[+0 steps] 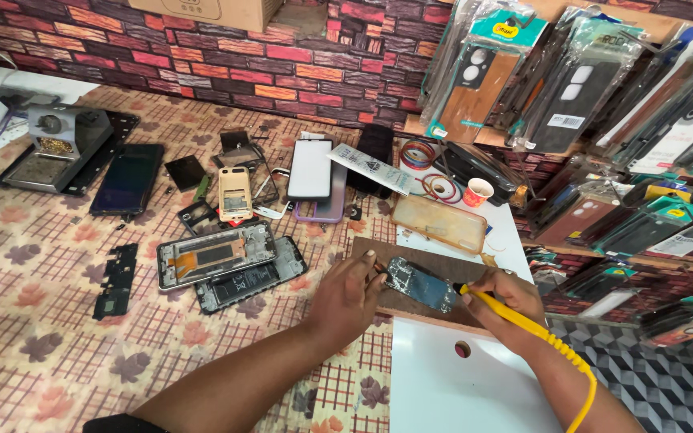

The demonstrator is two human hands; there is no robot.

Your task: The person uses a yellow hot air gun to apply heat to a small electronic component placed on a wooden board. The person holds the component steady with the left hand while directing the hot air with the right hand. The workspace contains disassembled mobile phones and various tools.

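Slippage is my worry — my left hand [346, 298] only pinches the small circuit board [420, 285] by its edge on the brown board [411, 256], while my right hand [507, 295], fist closed around the yellow tool [515, 317], could skid its tip across the components.

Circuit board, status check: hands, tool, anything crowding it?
Left hand pinning circuit board on brown mat. Right hand holds yellow iron, tip at board's edge. Clear case just behind, apart.
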